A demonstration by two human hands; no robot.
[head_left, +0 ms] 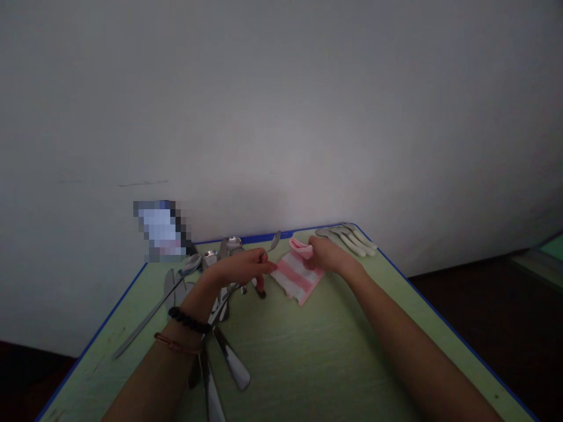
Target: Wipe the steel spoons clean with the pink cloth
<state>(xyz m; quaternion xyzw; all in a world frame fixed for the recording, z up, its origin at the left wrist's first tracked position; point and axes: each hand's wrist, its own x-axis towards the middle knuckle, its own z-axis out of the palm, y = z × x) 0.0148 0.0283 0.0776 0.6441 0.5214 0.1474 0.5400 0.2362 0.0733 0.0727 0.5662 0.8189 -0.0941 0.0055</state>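
Surface: pale green table (pixel 316 363), faint grain, scuffed at left near side; blue edging (pixel 440 316) along its visible sides; far side against a plain grey-white wall (pixel 281 117) bearing a thin dark scratch at left; dim light; dark floor (pixel 479 299) beyond the right edge, with part of another green surface (pixel 555 255) at far right.

Edges and room: table widens toward the near side; green top shows between the forearms, from the cloth to the near side, and again outside the right forearm up to the blue edging; left side more crowded.

Around: loose metal cutlery (pixel 231 358) lies under and around the left wrist, handles pointing near, partly hidden by the forearm; long-handled spoon (pixel 147 316) slants across the left side, bowl toward far; pixelated phone-like device (pixel 160 231) stands at the far left corner; white-handled cutlery (pixel 353 244) lies side by side at the far right corner, just beyond the right hand.

Hands: left hand (pixel 240 266) has its fingers bent nearly closed on a small spoon (pixel 274 241), bowl tilted up toward far right; right hand (pixel 323 255) has fingers closed on a pink-and-white striped cloth (pixel 295 274), fingertips partly hidden; cloth hangs at far centre, between the hands, close to the spoon; black beads (pixel 189 320) and reddish cord (pixel 176 344) circle the left wrist.
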